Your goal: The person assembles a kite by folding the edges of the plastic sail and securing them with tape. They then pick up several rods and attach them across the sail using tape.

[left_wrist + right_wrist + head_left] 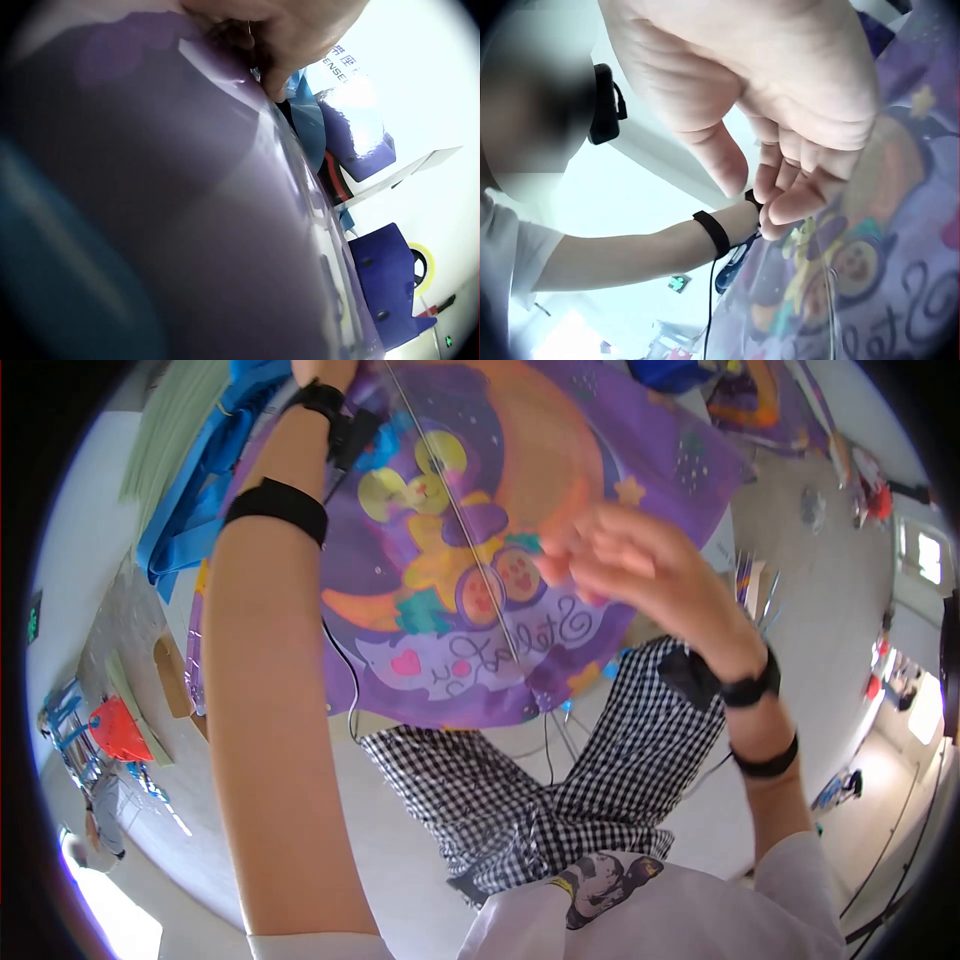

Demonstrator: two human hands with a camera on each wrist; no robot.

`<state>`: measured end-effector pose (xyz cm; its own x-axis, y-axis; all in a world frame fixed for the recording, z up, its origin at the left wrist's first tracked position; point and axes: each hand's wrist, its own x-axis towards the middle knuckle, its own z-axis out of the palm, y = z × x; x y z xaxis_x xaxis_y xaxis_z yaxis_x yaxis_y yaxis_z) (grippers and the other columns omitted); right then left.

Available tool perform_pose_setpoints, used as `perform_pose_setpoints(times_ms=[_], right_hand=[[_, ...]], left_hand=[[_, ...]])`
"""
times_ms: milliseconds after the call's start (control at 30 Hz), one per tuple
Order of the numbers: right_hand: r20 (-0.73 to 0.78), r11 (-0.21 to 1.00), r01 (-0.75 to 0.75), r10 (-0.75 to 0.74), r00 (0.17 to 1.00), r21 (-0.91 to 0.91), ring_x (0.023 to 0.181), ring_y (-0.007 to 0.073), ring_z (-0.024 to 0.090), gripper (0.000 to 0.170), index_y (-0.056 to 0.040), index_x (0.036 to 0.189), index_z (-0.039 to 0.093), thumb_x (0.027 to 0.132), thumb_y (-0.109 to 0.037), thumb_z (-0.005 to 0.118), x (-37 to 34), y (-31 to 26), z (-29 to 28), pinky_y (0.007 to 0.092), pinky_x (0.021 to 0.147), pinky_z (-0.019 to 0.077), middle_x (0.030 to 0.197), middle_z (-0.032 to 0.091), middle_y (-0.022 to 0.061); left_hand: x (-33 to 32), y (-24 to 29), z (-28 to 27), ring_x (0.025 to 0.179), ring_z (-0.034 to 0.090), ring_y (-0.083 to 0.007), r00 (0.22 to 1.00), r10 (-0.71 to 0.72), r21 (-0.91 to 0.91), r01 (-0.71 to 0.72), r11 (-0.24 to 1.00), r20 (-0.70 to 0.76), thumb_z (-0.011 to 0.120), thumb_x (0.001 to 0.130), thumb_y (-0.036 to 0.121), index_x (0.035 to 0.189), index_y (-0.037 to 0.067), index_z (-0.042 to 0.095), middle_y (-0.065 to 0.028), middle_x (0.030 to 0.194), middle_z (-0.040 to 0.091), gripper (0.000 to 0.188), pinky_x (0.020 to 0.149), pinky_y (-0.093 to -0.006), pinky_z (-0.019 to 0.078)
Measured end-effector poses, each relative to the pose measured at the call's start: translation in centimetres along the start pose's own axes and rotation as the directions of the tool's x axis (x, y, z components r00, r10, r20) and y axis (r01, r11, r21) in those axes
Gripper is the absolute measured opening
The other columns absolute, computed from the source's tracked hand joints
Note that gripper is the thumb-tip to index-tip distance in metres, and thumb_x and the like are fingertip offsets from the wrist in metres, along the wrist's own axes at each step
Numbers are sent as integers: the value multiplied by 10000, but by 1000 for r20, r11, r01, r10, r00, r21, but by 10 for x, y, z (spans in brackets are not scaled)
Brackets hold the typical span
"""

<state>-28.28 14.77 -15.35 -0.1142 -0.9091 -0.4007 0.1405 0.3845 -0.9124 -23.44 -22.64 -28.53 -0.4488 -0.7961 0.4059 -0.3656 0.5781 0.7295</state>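
Note:
A large purple printed sheet (540, 450), kite-like, spreads before me, with a cartoon rabbit, an orange moon and lettering on it. Along its middle runs a thin pale rod (447, 490). At the far left edge of the head view is my left hand (325, 370), partly cut off by the frame. The left wrist view shows that hand (289, 34) pinching the sheet's glossy edge. Over the right side of the sheet hovers my right hand (640, 565), its fingers loosely bent and holding nothing. In the right wrist view the palm (780, 82) faces the camera.
Blue folded material (195, 510) and pale green strips (180, 430) lie to the left. A blue object (672, 372) stands at the back, near another colourful printed sheet (755, 405). A tape dispenser-like blue holder (386, 281) shows in the left wrist view. A black cable (350, 680) hangs from my left arm.

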Motion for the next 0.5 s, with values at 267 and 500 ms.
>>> perform_pose_setpoints(times_ms=[267, 500], right_hand=[[184, 973, 142, -176, 967, 184, 1142, 277, 612, 328, 117, 1234, 541, 979, -89, 512, 229, -19, -29, 366, 1037, 476, 1230, 601, 205], [384, 911, -114, -51, 922, 395, 1006, 270, 665, 188, 59, 1085, 608, 961, -59, 529, 271, -1, -35, 358, 912, 534, 1065, 674, 174]], left_hand=[[2, 0, 1, 708, 656, -329, 998, 15, -39, -17, 999, -61, 764, 715, 153, 804, 13, 705, -185, 781, 681, 176, 663, -391, 501], [-1, 8, -3, 686, 655, -313, 999, -24, -89, 21, 996, -22, 758, 719, 143, 794, 9, 708, -180, 754, 676, 161, 645, -376, 495]])
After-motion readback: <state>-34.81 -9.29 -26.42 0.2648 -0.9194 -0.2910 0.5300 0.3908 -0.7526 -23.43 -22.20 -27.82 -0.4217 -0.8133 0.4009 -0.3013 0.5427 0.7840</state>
